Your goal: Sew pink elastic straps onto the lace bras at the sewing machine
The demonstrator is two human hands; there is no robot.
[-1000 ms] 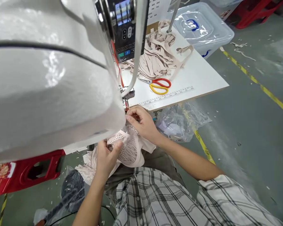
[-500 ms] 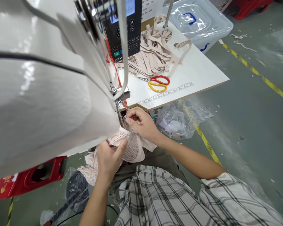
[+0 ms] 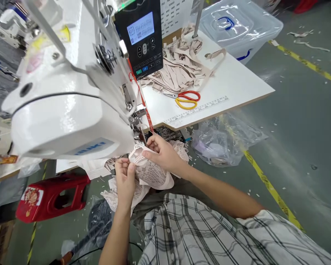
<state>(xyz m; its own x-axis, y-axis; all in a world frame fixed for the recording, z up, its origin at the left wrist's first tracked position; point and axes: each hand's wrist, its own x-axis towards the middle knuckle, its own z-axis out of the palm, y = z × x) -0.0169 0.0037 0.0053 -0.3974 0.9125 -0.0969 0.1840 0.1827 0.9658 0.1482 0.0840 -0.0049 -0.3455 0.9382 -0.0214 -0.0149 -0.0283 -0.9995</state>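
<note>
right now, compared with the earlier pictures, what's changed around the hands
The left hand shifted left, its thumb now near the edge of the lace piece; the right hand slipped slightly lower in view, its thumb now on the lace piece. The viewpoint shifted too, showing more of the sewing machine. Neither hand visibly let go; scissors and beige strips stayed on the table.

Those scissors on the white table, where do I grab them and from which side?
Probably by the red and yellow handle loops, coming from the right: the scissors lie with loops that way, while their blades point left, close to the fabric strips.
</note>
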